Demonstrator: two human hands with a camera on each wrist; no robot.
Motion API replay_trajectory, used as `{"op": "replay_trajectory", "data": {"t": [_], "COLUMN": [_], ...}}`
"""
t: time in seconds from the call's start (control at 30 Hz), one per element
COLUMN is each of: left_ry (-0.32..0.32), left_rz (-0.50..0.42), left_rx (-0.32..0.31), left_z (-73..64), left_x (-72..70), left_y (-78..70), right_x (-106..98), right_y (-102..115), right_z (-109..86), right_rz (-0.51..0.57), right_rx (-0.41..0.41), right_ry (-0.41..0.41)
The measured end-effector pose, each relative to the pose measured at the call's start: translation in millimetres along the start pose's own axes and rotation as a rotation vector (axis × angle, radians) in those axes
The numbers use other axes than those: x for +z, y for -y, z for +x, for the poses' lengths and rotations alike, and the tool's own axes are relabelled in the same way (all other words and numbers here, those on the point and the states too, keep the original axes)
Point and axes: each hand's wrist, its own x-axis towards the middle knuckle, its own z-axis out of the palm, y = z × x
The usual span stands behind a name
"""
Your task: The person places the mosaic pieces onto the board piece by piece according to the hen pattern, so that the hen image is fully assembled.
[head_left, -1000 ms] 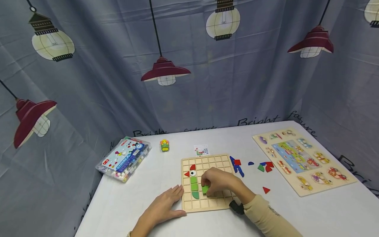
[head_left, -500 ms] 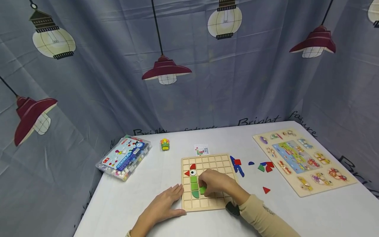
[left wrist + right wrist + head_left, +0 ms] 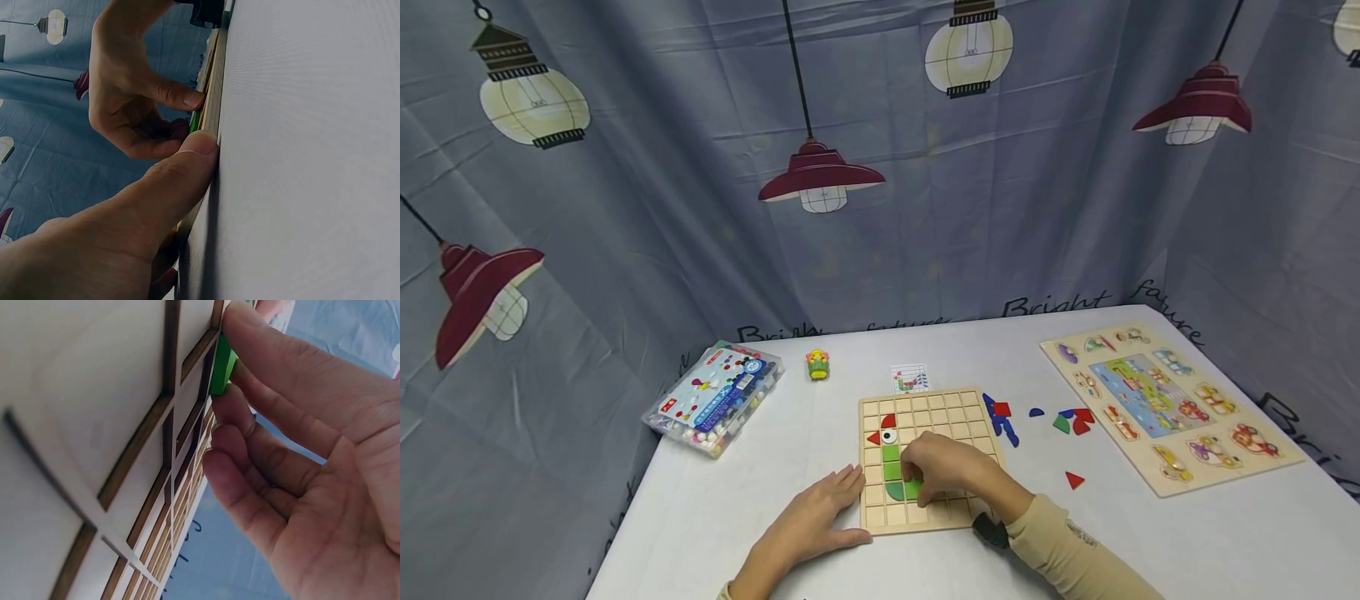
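Here, the right hand [image 3: 946,462] pinches a green tile [image 3: 912,490]. The left hand [image 3: 822,518], outstretched, touches the wooden grid board [image 3: 947,414].

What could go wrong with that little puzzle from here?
The right hand pinches the green square close beside the quarter piece, so it might nudge that piece. The square could also settle crooked on the board. And if the left hand eased off the edge, the board might slide.
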Motion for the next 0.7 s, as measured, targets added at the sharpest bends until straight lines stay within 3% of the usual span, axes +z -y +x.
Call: {"op": "replay_trajectory", "data": {"t": [0.7], "left_ry": [0.012], "left_rz": [0.014], "left_rx": [-0.007], "left_z": [1.5], "left_x": [1.8], "left_y": [1.1], "right_x": [6.1], "right_y": [-3.0], "right_z": [-0.6], "right_rz": [-0.022], "right_rx": [-0.008], "right_ry": [-0.032]}}
